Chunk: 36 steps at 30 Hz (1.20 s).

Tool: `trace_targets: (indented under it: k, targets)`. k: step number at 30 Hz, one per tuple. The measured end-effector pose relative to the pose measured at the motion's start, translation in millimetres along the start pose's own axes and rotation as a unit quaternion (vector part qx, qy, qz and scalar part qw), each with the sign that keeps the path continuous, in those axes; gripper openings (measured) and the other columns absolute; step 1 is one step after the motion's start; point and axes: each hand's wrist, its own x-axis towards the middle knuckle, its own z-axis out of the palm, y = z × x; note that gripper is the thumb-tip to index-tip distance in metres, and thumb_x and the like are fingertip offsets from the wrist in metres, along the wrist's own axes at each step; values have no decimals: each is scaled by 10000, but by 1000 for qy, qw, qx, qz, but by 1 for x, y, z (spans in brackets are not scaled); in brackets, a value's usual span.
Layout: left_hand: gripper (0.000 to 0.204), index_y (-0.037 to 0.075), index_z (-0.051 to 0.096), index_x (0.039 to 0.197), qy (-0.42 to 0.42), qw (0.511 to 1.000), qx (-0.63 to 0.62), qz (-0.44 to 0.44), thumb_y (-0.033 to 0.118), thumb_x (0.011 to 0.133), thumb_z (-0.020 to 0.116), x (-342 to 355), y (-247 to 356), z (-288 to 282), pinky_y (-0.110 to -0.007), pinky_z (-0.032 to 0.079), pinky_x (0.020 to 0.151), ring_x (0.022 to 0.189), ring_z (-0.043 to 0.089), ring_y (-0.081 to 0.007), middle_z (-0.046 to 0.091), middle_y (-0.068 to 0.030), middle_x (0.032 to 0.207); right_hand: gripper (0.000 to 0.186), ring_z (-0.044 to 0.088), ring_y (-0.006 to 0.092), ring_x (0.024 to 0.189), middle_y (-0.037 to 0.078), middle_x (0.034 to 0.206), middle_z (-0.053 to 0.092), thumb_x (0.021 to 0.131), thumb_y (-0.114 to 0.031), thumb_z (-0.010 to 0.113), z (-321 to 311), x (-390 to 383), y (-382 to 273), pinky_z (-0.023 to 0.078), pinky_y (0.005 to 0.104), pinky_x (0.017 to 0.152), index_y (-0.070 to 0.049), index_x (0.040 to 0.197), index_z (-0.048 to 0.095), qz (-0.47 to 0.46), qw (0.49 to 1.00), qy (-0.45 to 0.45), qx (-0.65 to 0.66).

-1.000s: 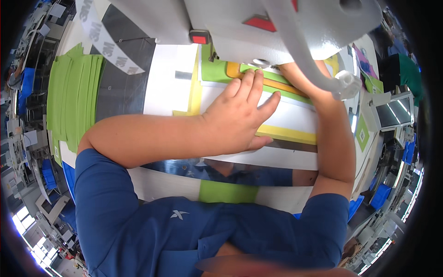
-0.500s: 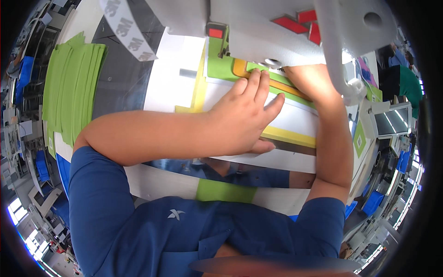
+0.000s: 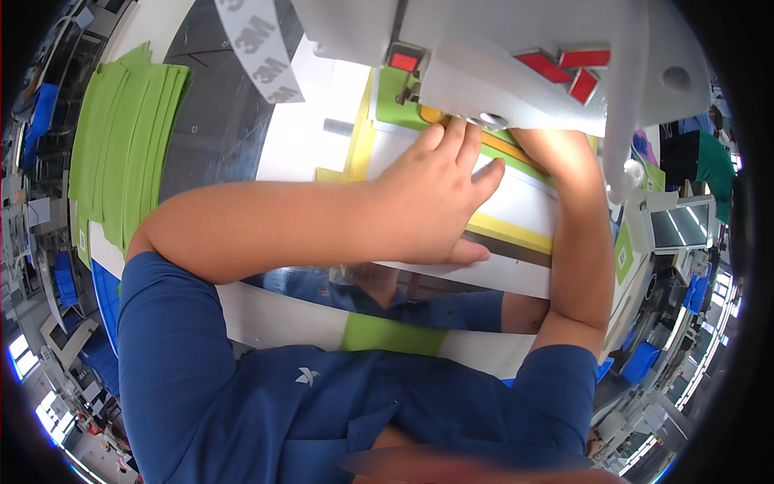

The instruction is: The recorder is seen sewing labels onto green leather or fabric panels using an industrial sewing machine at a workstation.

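Note:
My left hand (image 3: pixel 443 185) lies flat with its fingers spread over a white sheet (image 3: pixel 528 202) with yellow borders (image 3: pixel 516 232). Its fingertips reach the orange strip (image 3: pixel 504 147) on a green piece of fabric (image 3: pixel 393 90), close under the white head of a sewing machine (image 3: pixel 500 73). My right hand (image 3: pixel 556 149) comes in from the right and goes beneath the machine head. Only its back and wrist show; the machine hides its fingers. Part of the green piece is hidden there too.
A stack of green fabric pieces (image 3: pixel 125 145) lies at the left beside a dark shiny plate (image 3: pixel 214 113). A printed white tape (image 3: pixel 262 52) hangs at the upper left of the machine. At the right stands a small screen panel (image 3: pixel 680 224). A green patch (image 3: pixel 393 335) shows near my body.
In the view, the machine head sits farther right and lower, covering more of the green piece. My left hand and the bordered sheet have shifted slightly right, the hand still flat.

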Motion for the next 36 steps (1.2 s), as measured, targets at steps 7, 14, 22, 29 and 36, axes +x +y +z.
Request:
trace_targets:
  k: [7, 14, 22, 29, 36]
  targets:
    - [955, -24, 563, 1476, -8, 1000, -20, 3, 654, 836, 768, -2, -3, -4, -559, 338, 1170, 1370, 459, -477, 544, -330, 1405, 197, 676, 452, 971, 245, 998, 711, 869, -72, 640, 0, 3, -4, 539, 506, 859, 3, 1044, 690, -3, 1000, 1, 16]
    - [938, -12, 575, 1472, -37, 999, -1, 9, 709, 881, 676, -3, 1, -13, -527, 360, 1175, 1433, 449, -550, 474, -451, 1493, 187, 668, 459, 996, 248, 999, 710, 861, -77, 636, -2, 5, -9, 529, 508, 889, 18, 1015, 683, 11, 999, 24, 20]
    - [982, -13, 502, 1538, -116, 991, -45, 39, 675, 876, 733, -7, 14, -28, -619, 317, 1189, 1447, 383, -605, 389, -486, 1528, 156, 673, 362, 980, 174, 1004, 701, 891, -128, 642, -5, -7, -22, 513, 477, 855, -38, 1011, 687, 90, 996, -22, 0]
    - [997, -15, 508, 1522, -148, 986, -33, 64, 696, 863, 739, -14, 23, -36, -610, 347, 1169, 1408, 420, -615, 397, -509, 1488, 295, 702, 359, 961, 139, 1027, 744, 892, -73, 664, 15, -23, -32, 550, 486, 833, -139, 1166, 752, 170, 978, 20, 119]
    - [1027, -4, 522, 1508, -166, 981, -28, 98, 758, 847, 716, -25, 31, -38, -626, 373, 1141, 1355, 468, -621, 442, -500, 1434, 551, 669, 314, 1066, 94, 1147, 747, 863, -66, 660, 6, -25, -49, 572, 466, 900, -233, 1383, 728, 71, 993, -78, -51]
